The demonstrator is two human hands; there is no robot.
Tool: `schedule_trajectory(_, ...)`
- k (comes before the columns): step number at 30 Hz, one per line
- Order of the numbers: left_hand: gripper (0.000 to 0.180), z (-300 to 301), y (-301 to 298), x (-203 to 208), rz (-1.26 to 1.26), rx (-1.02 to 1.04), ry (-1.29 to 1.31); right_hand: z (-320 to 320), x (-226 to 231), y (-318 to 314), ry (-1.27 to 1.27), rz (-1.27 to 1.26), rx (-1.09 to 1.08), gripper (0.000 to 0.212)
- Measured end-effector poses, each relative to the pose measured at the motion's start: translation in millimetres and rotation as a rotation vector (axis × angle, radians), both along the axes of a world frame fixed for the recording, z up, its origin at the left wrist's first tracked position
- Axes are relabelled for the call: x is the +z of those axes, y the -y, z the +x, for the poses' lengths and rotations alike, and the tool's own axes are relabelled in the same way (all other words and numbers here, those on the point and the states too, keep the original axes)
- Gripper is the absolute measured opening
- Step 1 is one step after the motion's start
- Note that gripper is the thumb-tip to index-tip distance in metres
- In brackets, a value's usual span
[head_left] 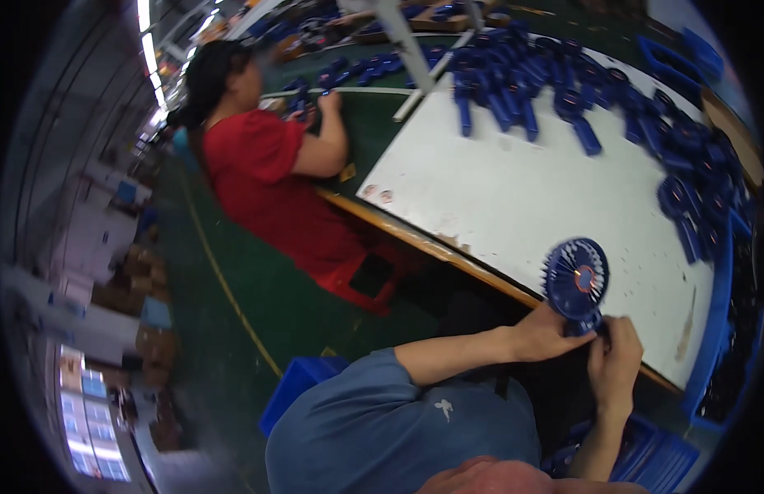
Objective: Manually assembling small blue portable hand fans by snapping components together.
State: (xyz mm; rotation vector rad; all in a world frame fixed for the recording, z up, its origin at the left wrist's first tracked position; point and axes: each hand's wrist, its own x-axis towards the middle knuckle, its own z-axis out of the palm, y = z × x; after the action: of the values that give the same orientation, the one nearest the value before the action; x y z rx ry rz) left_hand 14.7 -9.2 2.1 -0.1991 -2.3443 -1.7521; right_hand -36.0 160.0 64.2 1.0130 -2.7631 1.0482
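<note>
A dark blue handheld fan (574, 278) with an orange ring at its centre stands head-up over the near edge of the white table. My left hand (545, 333) is closed around it just below the round head. My right hand (619, 356) meets it from the other side, fingers bent and pinched at the fan's lower part. Both hands hide most of that part, so a small piece between the right fingertips cannot be ruled out.
Many similar blue fans (513, 78) lie heaped along the far and right sides of the white table (497, 181). A blue bin (727, 329) with dark parts adjoins its right edge. A co-worker in red (267, 173) sits at the left. Blue crates (645, 449) stand below right.
</note>
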Motion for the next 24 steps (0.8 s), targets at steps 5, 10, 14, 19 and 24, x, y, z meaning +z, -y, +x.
schedule_trajectory(5, 0.025, 13, 9, 6, 0.089, 0.128, -0.061, 16, -19, 5, 0.535, -0.421, 0.059, 0.02)
schedule_trajectory(10, 0.023, 11, 12, 19, 0.286, 0.06, 0.183, 6, -24, -9, 0.847, -0.559, 0.064, 0.024)
schedule_trajectory(14, 0.03, 13, 16, 28, 0.662, -0.316, 0.549, 2, -8, 0, 0.219, -0.487, 0.232, 0.024)
schedule_trajectory(19, 0.039, 18, 16, 25, 0.919, -0.444, 0.523, -1, 15, 10, 0.026, -0.387, 0.313, 0.03)
schedule_trajectory(24, 0.042, 21, 17, 21, 0.983, -0.471, 0.522, -1, 20, 17, -0.038, -0.365, 0.342, 0.033)
